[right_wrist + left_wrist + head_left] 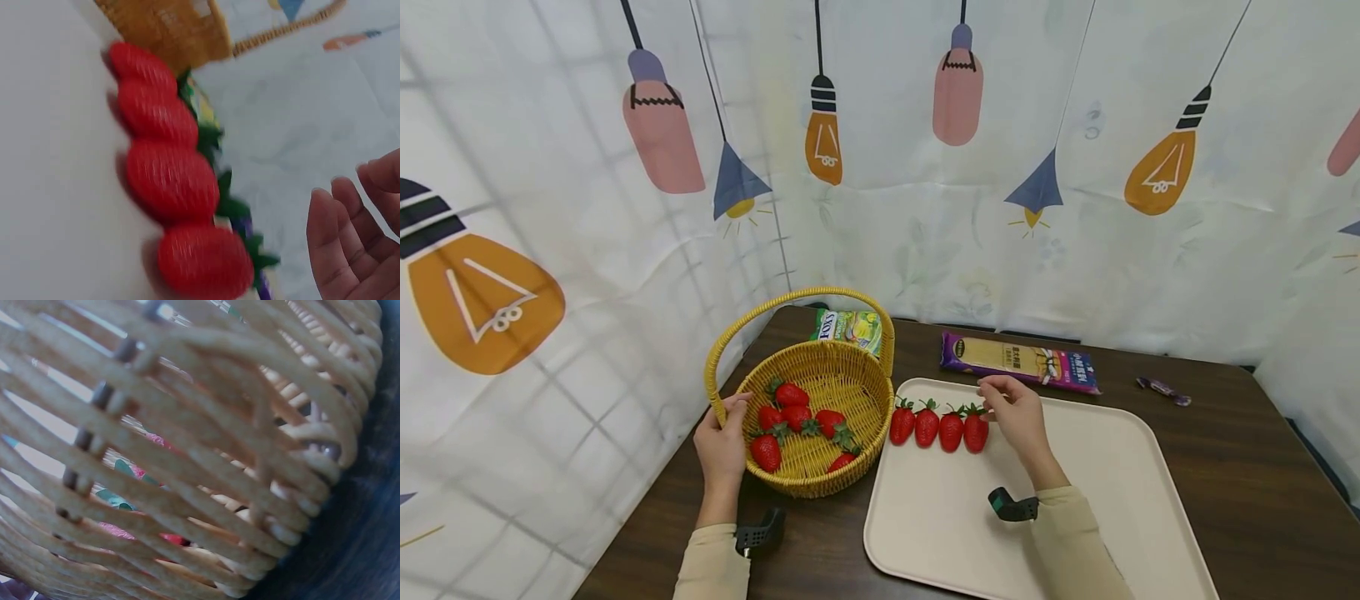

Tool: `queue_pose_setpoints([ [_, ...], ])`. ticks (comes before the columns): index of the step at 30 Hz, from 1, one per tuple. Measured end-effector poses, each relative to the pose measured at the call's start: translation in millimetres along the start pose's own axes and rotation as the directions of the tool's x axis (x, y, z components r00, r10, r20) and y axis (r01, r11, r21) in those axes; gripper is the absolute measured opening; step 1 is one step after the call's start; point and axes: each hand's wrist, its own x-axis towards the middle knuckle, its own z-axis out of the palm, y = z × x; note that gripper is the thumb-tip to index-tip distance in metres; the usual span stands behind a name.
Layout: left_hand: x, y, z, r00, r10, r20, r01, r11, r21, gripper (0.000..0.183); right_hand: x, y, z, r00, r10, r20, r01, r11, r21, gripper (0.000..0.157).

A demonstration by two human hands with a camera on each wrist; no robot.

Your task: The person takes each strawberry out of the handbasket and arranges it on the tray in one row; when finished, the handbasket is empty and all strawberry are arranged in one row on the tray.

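Note:
A yellow wicker basket (801, 487) with a tall handle holds several red strawberries (790, 394). My left hand (721, 442) grips the basket's left rim by the foot of the handle. Only the basket's woven side (206, 444) fills the left wrist view, with red and green showing through its gaps. Side by side in a row, more strawberries (951, 432) lie at the left end of a cream tray (940, 517), leaves pointing away from me. Just beside the rightmost one hovers my right hand (1017, 417), its fingers loosely bent and holding nothing in the right wrist view.
Behind the basket lies a green FOX'S candy bag (861, 327). A purple-ended noodle packet (1018, 362) lies behind the tray, and a small wrapped candy (1163, 390) is at the back right. A patterned curtain (887, 208) hangs around the dark wooden table (1240, 450).

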Motion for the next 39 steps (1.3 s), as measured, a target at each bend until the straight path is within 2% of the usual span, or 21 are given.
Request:
queue_pose_setpoints([
  [4, 0.4, -0.5, -0.7, 1.000, 0.004, -0.003, -0.004, 1.000, -0.002, 0.029, -9, -12, 21.7, 0.993, -0.061, 0.103, 0.059, 0.998, 0.023, 0.022],
  [9, -9.4, 20.1, -0.9, 1.000, 0.024, 0.006, -0.024, 1.000, 0.005, 0.028, -17, -24, 52.4, 0.969, -0.097, 0.229, 0.086, 0.995, 0.058, 0.023],
  [13, -15.3, 30.3, -1.2, 0.999, 0.045, 0.004, -0.046, 0.999, 0.026, 0.027, -28, -50, 73.7, 0.935, -0.146, 0.324, 0.129, 0.989, 0.075, 0.021],
  [18, -16.0, 32.8, -1.2, 0.999, 0.039, 0.004, -0.039, 0.999, 0.012, 0.027, -41, -84, 94.6, 0.884, -0.210, 0.418, 0.208, 0.977, 0.051, 0.020],
  [19, -15.4, 32.0, -1.2, 0.999, 0.038, 0.004, -0.038, 0.999, 0.010, 0.028, -39, -83, 100.2, 0.875, -0.215, 0.433, 0.218, 0.975, 0.043, 0.020],
  [23, -6.0, 10.7, 0.3, 0.999, 0.035, -0.007, -0.035, 0.999, 0.007, 0.029, -29, -73, 121.8, 0.841, -0.223, 0.492, 0.231, 0.972, 0.047, 0.022],
  [26, -1.0, -2.8, 1.4, 1.000, 0.019, -0.014, -0.019, 1.000, 0.013, 0.028, -20, -62, 135.9, 0.823, -0.211, 0.528, 0.204, 0.976, 0.071, 0.023],
  [31, -9.5, 15.0, 0.7, 1.000, 0.024, 0.006, -0.024, 1.000, 0.008, 0.027, -15, -59, 149.4, 0.821, -0.171, 0.544, 0.161, 0.985, 0.066, 0.024],
  [35, -16.8, 30.9, -1.0, 0.999, 0.041, 0.015, -0.041, 0.999, 0.010, 0.027, -10, -60, 158.6, 0.806, -0.134, 0.577, 0.168, 0.986, -0.005, 0.024],
  [39, -18.3, 34.3, -1.8, 0.999, 0.035, 0.017, -0.035, 0.999, 0.019, 0.028, -5, -60, 167.5, 0.793, -0.093, 0.602, 0.180, 0.980, -0.086, 0.025],
])
